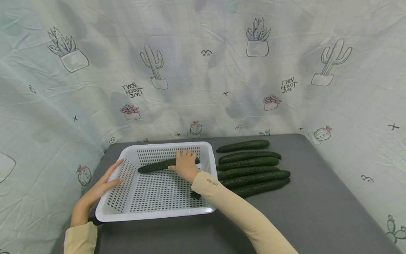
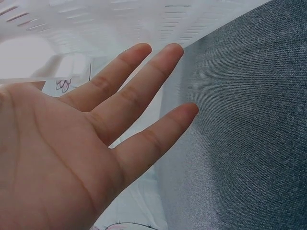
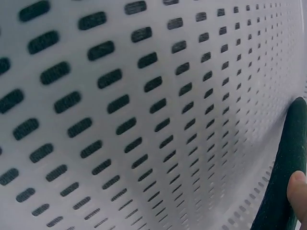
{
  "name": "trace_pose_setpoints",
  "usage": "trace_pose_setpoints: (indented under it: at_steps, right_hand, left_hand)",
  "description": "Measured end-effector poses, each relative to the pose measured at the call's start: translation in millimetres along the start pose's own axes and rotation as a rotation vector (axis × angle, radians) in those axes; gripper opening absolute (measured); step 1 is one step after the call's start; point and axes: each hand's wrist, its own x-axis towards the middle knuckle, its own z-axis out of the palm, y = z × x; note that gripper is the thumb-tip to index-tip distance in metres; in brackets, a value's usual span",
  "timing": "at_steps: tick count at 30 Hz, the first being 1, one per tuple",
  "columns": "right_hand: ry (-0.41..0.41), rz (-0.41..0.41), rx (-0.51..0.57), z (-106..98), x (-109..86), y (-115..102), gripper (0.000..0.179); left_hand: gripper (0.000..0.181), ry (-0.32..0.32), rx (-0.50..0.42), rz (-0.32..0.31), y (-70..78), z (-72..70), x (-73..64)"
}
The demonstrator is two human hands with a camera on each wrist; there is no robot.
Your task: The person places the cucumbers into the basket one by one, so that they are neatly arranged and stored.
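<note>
Inside a white perforated plastic basket (image 1: 155, 216) lies a dark green cucumber (image 1: 155, 167), slanted toward the far side. My right hand (image 1: 186, 165) grips it near its right end from above, fingers over the far side and thumb on the near side. The right wrist view shows the thumb (image 3: 298, 194) against the cucumber (image 3: 283, 163), over the basket's slotted floor (image 3: 158, 105). At the basket's left rim, my left hand (image 1: 99, 187) rests with fingers extended. From the left wrist, its spread, nearly straight fingers (image 2: 136, 98) are seen beside the basket's outer wall (image 2: 129, 28).
Several cucumbers (image 1: 253, 163) lie side by side on the grey tabletop (image 1: 311, 204), right of the basket; my right forearm reaches across the nearest ones. Behind the table and along its sides hangs a pale cloth (image 1: 206, 81) printed with cacti.
</note>
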Motion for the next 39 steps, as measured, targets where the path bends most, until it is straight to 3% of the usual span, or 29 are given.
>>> trace_pose_setpoints:
  at_steps: [10, 23, 33, 39]
  right_hand:
    - [-0.008, -0.007, -0.04, 5.0, -4.0, -0.3, 0.062]
    - [-0.034, -0.026, -0.073, 7.0, -3.2, -1.0, 0.065]
    - [0.036, -0.05, -0.14, 8.9, -5.3, 1.3, 0.06]
    - [-0.002, -0.038, -0.16, 13.5, 0.6, -1.3, 0.06]
  left_hand:
    - [0.071, -0.002, 0.004, 0.007, 1.4, 0.7, -0.4]
    - [0.07, 0.003, 0.037, 0.024, -1.1, 1.2, 0.6]
    - [0.072, 0.01, 0.022, -0.005, 0.4, 3.0, 1.1]
    - [0.071, 0.008, 0.006, -0.003, 1.1, 2.7, -0.6]
